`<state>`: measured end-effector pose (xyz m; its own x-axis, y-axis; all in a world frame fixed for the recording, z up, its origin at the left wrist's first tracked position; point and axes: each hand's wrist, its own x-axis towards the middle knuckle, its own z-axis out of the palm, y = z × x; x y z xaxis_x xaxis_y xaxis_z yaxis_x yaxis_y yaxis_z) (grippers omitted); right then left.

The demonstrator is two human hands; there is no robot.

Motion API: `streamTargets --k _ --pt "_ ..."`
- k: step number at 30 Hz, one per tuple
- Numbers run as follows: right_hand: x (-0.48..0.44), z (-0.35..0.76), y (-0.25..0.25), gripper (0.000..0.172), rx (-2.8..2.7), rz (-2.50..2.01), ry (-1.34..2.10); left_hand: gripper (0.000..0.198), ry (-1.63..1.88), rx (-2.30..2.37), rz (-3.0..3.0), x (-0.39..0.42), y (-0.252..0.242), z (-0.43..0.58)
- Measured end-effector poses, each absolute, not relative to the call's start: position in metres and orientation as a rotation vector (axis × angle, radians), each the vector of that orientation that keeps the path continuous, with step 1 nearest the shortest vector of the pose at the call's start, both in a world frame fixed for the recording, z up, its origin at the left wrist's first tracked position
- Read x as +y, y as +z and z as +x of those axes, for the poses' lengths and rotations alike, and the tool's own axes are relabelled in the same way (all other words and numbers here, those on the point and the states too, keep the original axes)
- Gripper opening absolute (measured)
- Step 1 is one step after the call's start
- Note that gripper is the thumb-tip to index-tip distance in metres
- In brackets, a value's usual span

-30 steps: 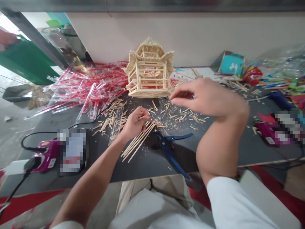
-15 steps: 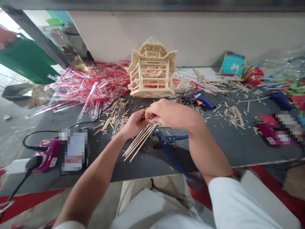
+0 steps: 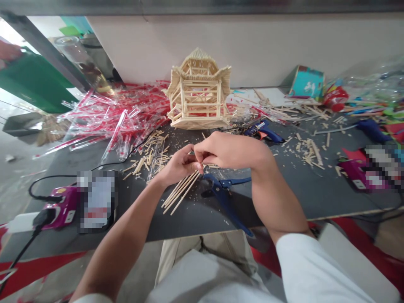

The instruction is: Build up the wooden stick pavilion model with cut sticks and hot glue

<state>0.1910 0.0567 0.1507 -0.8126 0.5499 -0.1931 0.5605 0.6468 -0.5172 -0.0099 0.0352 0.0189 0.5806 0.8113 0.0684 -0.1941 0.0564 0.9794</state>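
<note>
My left hand point(image 3: 178, 164) is closed round a bundle of thin bamboo sticks point(image 3: 179, 193) that slant down to the left over the dark table point(image 3: 195, 214). My right hand point(image 3: 229, 150) meets it, fingers pinched on the top ends of the same sticks. Just below the hands lies a blue-handled cutter point(image 3: 225, 198). Behind them stands a small pavilion model point(image 3: 198, 94) built of sticks. Short cut stick pieces point(image 3: 151, 155) litter the table to the left of my hands.
Red and clear plastic wrappers point(image 3: 116, 113) are heaped at the back left. A blue glue gun point(image 3: 265, 130) lies right of the model. A purple device point(image 3: 59, 206) with a black cable sits front left. Colourful craft clutter point(image 3: 362, 109) and more stick scraps fill the right side.
My right hand came down from near the model to my left hand and now pinches the stick ends. The left hand and bundle have barely moved.
</note>
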Motion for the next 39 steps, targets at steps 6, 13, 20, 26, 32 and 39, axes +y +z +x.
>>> streamTargets --k 6,13,20,26,32,39 --pt "0.058 0.193 0.154 0.014 2.857 0.97 -0.969 0.045 0.881 0.611 1.252 0.035 0.022 -0.009" --pt "0.055 0.191 0.159 0.013 2.844 1.213 -0.971 0.035 0.988 0.606 1.141 0.036 0.022 -0.007" --pt "0.05 0.213 0.169 0.011 2.973 1.804 -0.726 0.038 1.073 0.787 1.105 0.041 0.019 -0.005" --pt "0.061 0.233 0.163 0.013 2.934 2.385 -0.257 0.04 1.074 0.926 1.189 0.041 0.018 -0.002" --pt "0.073 0.219 0.153 0.014 2.915 2.302 -0.219 0.041 0.999 0.953 1.272 0.04 0.015 -0.002" --pt "0.076 0.214 0.148 0.012 2.957 2.318 -0.204 0.04 0.98 0.968 1.336 0.04 0.014 -0.003"
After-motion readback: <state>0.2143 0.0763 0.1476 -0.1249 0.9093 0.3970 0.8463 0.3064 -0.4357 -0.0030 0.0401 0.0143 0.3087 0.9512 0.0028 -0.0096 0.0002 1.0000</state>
